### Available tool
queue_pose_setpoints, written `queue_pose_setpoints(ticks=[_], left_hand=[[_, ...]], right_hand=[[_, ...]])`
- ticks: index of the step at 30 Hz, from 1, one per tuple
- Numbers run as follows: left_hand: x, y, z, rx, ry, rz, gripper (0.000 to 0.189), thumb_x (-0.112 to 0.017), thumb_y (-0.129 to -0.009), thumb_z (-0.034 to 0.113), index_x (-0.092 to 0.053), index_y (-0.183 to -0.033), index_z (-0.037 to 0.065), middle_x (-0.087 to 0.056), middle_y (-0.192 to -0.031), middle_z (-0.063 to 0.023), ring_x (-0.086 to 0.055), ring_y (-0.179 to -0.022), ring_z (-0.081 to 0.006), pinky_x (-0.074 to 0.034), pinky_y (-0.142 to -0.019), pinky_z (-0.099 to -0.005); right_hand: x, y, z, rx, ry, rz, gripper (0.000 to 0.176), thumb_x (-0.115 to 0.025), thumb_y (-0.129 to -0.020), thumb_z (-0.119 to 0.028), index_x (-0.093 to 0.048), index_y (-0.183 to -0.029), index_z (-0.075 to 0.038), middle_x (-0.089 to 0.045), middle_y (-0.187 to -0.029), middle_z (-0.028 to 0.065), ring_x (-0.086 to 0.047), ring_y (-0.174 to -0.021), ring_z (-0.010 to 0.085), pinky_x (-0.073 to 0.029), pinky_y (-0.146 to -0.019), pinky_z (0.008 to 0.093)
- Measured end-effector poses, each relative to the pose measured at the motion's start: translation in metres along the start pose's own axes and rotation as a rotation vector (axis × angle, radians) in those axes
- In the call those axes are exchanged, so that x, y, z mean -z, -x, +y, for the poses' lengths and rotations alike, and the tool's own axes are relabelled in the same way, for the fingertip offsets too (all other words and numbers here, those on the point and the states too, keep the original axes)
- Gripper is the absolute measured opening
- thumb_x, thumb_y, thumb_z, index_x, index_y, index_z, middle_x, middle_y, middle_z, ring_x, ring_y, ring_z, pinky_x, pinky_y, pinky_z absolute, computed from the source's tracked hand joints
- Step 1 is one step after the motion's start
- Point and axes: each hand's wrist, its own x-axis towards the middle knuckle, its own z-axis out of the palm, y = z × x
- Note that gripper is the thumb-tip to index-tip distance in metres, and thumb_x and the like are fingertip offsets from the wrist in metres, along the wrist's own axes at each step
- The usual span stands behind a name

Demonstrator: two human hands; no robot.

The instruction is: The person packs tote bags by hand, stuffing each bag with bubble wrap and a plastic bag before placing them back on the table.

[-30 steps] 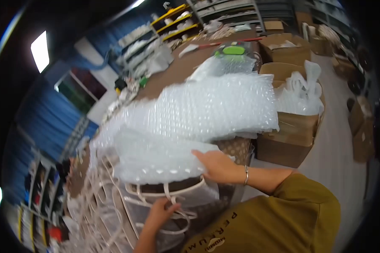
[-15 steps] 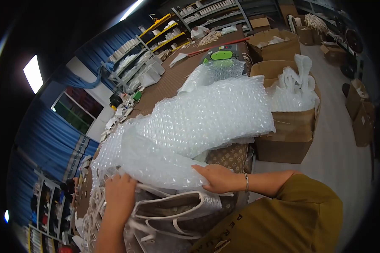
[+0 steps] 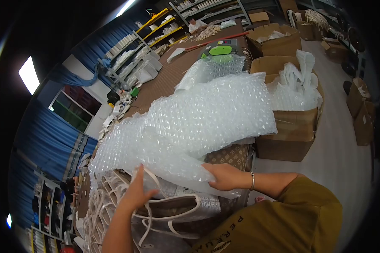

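My right hand [image 3: 228,175] pinches the right end of a folded piece of bubble wrap [image 3: 173,158], thumb on top. On the left, my left hand [image 3: 135,193] has its thumb and fingers apart, fingertips at the near edge of that wrap; whether they press on it is hard to see. Just below my hands lies a pale handbag [image 3: 179,206] with its mouth open and its straps loose. More pale bags [image 3: 107,198] with straps crowd together left of it, partly under the wrap. A long sheet of bubble wrap [image 3: 207,114] stretches across the table behind.
A grey machine with a green panel [image 3: 221,50] stands at the table's far end. Cardboard boxes [image 3: 285,137] line the right side, the nearest holding more wrap. A red-handled tool [image 3: 177,55] lies on the brown tabletop [image 3: 156,90]. A person [image 3: 195,27] is at the far end.
My left hand has moved right and its fingers have spread. The folded wrap has shifted right with my right hand, uncovering more of the bags and straps on the left.
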Motion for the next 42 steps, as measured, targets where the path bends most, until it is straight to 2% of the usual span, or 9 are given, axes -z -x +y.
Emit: queue_pose_setpoints(ticks=[3, 10, 15, 20, 24, 28, 36, 39, 42], left_hand=[[-0.015, 0.030, 0.018, 0.013, -0.383, -0.147, 0.099, -0.073, -0.065, 0.036, -0.014, -0.137, 0.002, -0.030, -0.137, -0.0178, -0.028, -0.127, -0.0322, -0.020, -0.102, -0.0506], [-0.023, 0.056, 0.030, -0.120, -0.702, -0.074, 0.077, -0.069, -0.066, 0.039, -0.038, -0.127, 0.003, -0.041, -0.129, -0.0148, -0.034, -0.123, -0.0300, -0.020, -0.101, -0.0507], [-0.005, 0.110, 0.036, 0.059, -0.637, -0.089, 0.060, -0.065, -0.069, 0.042, -0.051, -0.114, 0.006, -0.052, -0.114, -0.0131, -0.050, -0.104, -0.0316, -0.029, -0.095, -0.0506], [0.010, 0.178, 0.065, 0.214, -0.655, -0.299, 0.042, -0.063, -0.072, 0.038, -0.058, -0.102, 0.009, -0.061, -0.096, -0.0088, -0.059, -0.083, -0.0316, -0.041, -0.081, -0.0458], [-0.033, 0.256, 0.044, 0.466, -0.213, -0.965, 0.042, -0.058, -0.077, 0.038, -0.056, -0.106, 0.007, -0.060, -0.100, -0.0080, -0.058, -0.089, -0.0301, -0.040, -0.083, -0.0470], [-0.014, 0.247, 0.072, 0.104, -0.492, -0.690, 0.034, -0.053, -0.082, 0.032, -0.055, -0.102, 0.004, -0.056, -0.105, -0.0107, -0.054, -0.095, -0.0324, -0.046, -0.076, -0.0363], [-0.020, 0.191, 0.015, 0.270, 0.145, -0.663, 0.025, -0.058, -0.076, 0.031, -0.063, -0.090, 0.011, -0.061, -0.082, -0.0087, -0.057, -0.091, -0.0277, -0.044, -0.083, -0.0339], [-0.023, 0.165, 0.041, -0.048, -0.430, -0.864, 0.039, -0.063, -0.070, 0.032, -0.060, -0.102, 0.011, -0.057, -0.105, -0.0121, -0.051, -0.105, -0.0295, -0.038, -0.092, -0.0425], [-0.031, 0.156, 0.047, -0.083, -0.563, -0.258, 0.080, -0.074, -0.057, 0.027, -0.040, -0.129, 0.014, -0.020, -0.141, -0.0142, -0.025, -0.128, -0.0338, -0.021, -0.097, -0.0594]], right_hand=[[0.010, -0.015, -0.007, 0.009, -0.065, 0.101, 0.061, -0.058, -0.073, -0.014, -0.032, -0.127, -0.003, -0.055, -0.099, 0.0235, -0.054, -0.092, 0.0380, -0.044, -0.077, 0.0438], [-0.026, -0.043, -0.082, 0.392, 0.021, 0.565, 0.061, -0.057, -0.068, -0.008, -0.037, -0.125, 0.001, -0.057, -0.083, 0.0186, -0.055, -0.080, 0.0354, -0.044, -0.071, 0.0414], [-0.058, -0.057, -0.089, 0.645, 0.309, 0.422, 0.057, -0.053, -0.068, -0.007, -0.038, -0.122, 0.005, -0.055, -0.070, 0.0144, -0.052, -0.066, 0.0318, -0.043, -0.062, 0.0413], [-0.057, -0.065, -0.085, 0.413, 0.401, 0.238, 0.059, -0.052, -0.068, -0.007, -0.036, -0.123, 0.007, -0.054, -0.066, 0.0156, -0.052, -0.063, 0.0317, -0.043, -0.061, 0.0429], [-0.039, -0.082, -0.082, -0.041, 0.126, -0.028, 0.058, -0.056, -0.076, -0.016, -0.035, -0.127, 0.001, -0.055, -0.105, 0.0251, -0.053, -0.096, 0.0379, -0.043, -0.084, 0.0430], [-0.040, -0.090, -0.072, 0.041, 0.090, 0.085, 0.061, -0.059, -0.077, -0.025, -0.035, -0.127, 0.002, -0.045, -0.123, 0.0246, -0.045, -0.113, 0.0345, -0.036, -0.096, 0.0367], [-0.040, -0.080, -0.058, -0.039, 0.006, 0.105, 0.065, -0.059, -0.079, -0.030, -0.032, -0.129, 0.002, -0.037, -0.131, 0.0232, -0.035, -0.122, 0.0333, -0.028, -0.102, 0.0370], [0.007, -0.085, -0.038, -0.084, -0.039, 0.291, 0.068, -0.060, -0.078, -0.033, -0.032, -0.130, 0.002, -0.036, -0.131, 0.0231, -0.034, -0.123, 0.0335, -0.027, -0.103, 0.0377], [0.026, -0.073, -0.009, -0.010, 0.195, 0.643, 0.055, -0.056, -0.082, -0.035, -0.044, -0.121, 0.001, -0.047, -0.121, 0.0213, -0.042, -0.115, 0.0322, -0.030, -0.099, 0.0395]])
